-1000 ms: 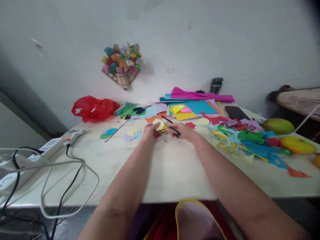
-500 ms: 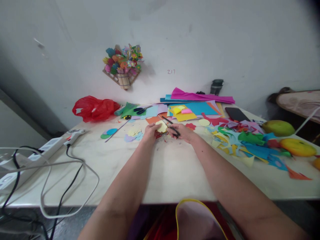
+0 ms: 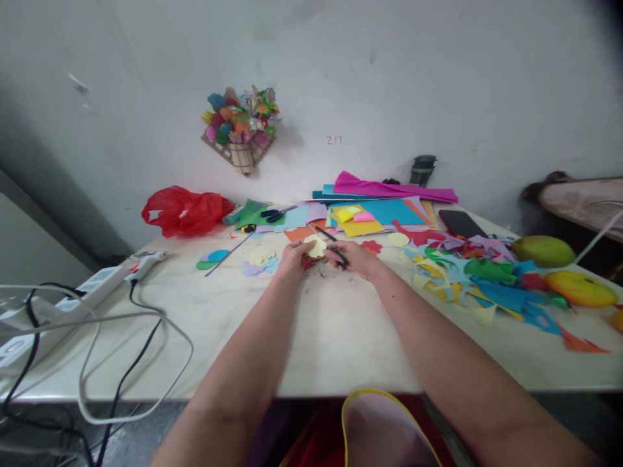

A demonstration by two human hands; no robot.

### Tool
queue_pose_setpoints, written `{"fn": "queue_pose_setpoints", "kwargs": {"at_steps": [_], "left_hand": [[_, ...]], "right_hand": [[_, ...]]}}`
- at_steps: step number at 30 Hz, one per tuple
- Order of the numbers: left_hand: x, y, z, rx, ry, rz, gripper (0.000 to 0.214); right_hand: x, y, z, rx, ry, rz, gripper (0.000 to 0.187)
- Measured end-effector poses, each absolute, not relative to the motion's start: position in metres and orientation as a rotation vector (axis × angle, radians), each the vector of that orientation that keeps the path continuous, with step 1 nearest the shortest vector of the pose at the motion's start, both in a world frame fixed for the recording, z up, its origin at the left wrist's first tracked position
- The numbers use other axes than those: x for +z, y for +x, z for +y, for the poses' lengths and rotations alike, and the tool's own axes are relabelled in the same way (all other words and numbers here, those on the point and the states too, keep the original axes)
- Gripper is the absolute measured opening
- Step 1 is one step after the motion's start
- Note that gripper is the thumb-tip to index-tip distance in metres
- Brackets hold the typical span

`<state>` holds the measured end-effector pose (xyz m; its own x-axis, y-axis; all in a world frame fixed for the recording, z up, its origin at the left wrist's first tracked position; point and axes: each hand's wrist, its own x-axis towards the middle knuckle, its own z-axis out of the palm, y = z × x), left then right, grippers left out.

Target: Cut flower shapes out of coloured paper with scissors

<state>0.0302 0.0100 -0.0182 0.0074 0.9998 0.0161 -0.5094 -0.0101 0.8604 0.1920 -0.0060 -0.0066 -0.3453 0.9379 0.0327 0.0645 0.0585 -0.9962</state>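
Observation:
Between the fingers of my left hand (image 3: 294,257) is a pale yellow paper flower (image 3: 316,246) with a scalloped edge. My right hand (image 3: 357,257) grips a pair of black-handled scissors (image 3: 339,256), whose blades point up and left beside the paper. The handles are partly covered by my fingers. To the left lie cut paper flowers in cream and lilac (image 3: 261,261). A red paper flower (image 3: 372,247) and a pale yellow paper circle (image 3: 398,239) rest to the right of my right hand.
Paper scraps (image 3: 467,275) spread over the table's right side, near a phone (image 3: 461,223) and mangoes (image 3: 581,288). Coloured sheets (image 3: 389,213) lie at the back, with dark scissors (image 3: 277,214). A red plastic bag (image 3: 185,212) and a power strip (image 3: 92,292) with cables occupy the left.
Both hands stay in nearly the same place, still on the paper flower and the scissors. The flower looks turned very slightly. The whole view has shifted by a hair.

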Motion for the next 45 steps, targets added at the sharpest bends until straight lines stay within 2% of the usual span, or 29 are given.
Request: {"fn": "queue_pose_setpoints", "kwargs": {"at_steps": [15, 45], "left_hand": [[-0.020, 0.029, 0.012, 1.435, 0.833, 0.794, 0.019], [-0.021, 0.028, 0.011, 1.527, 0.799, 0.747, 0.034]], "right_hand": [[-0.008, 0.190, -0.005, 1.401, -0.979, -1.515, 0.029], [0.002, 0.192, -0.011, 1.432, -1.044, -1.521, 0.028]]}}
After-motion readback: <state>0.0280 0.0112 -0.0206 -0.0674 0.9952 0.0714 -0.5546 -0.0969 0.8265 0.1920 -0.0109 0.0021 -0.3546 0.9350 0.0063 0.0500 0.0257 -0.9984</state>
